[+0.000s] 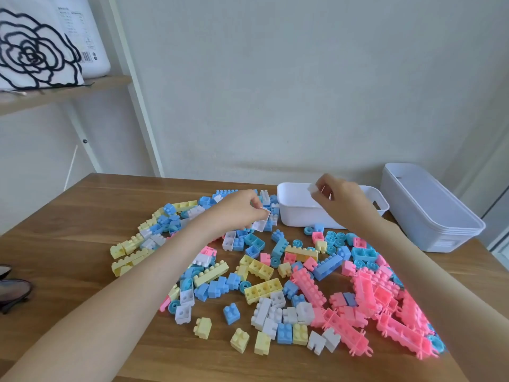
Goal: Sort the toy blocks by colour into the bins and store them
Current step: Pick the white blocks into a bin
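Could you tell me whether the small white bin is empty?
Seemingly empty: the small white bin shows a bare floor; the right hand, pinching a white block, hides part.

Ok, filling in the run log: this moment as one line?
left hand pinches white block at pile | right hand holds another white block over bin | spare bins stacked right

- Table [82,216]: wood, grain is seen thru a smooth, low-sheen finish.
- Toy blocks [264,288]: moulded plastic, smooth, a faint gloss is shown.
- Bin [294,216]: white plastic, smooth, semi-matt.
- Stacked bins [440,224]: same white plastic, matt.
- Shelf board [82,89]: wood, matt.
- Cushion [33,51]: cloth, matt, marked w/ a black rose.
- Package [91,37]: wrapped in smooth white film, prob. plastic, slightly glossy.
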### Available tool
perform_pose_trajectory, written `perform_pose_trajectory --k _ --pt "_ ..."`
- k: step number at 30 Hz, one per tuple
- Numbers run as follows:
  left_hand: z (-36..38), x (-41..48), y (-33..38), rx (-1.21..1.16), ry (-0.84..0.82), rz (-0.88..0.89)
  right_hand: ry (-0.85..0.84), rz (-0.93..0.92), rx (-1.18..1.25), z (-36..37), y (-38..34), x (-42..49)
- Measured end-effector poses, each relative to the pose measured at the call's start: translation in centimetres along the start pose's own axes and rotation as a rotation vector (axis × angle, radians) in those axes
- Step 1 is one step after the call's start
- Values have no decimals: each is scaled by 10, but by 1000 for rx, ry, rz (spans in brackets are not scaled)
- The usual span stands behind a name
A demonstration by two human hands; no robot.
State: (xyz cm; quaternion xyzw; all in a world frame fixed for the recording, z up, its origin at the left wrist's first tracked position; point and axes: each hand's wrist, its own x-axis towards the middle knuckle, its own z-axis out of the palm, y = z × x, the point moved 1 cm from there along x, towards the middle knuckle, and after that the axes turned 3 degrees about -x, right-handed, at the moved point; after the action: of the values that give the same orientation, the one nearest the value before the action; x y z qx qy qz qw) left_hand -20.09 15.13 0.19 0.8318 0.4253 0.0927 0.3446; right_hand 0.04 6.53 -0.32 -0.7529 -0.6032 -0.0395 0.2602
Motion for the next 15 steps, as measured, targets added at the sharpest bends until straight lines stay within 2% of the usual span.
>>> perform_pose_trajectory --k 4,9,11,15 --pt "7 7 18 -143 -154 -102 -69 159 -38 -9 35 0" --pt "6 36 41 -309 -123 -205 -33 149 -71 -8 53 1" --pt "11 47 51 -297 -83 -182 -42 127 -135 -5 53 1" --pt "25 64 64 -108 -3 -97 -98 70 -128 -3 44 -5"
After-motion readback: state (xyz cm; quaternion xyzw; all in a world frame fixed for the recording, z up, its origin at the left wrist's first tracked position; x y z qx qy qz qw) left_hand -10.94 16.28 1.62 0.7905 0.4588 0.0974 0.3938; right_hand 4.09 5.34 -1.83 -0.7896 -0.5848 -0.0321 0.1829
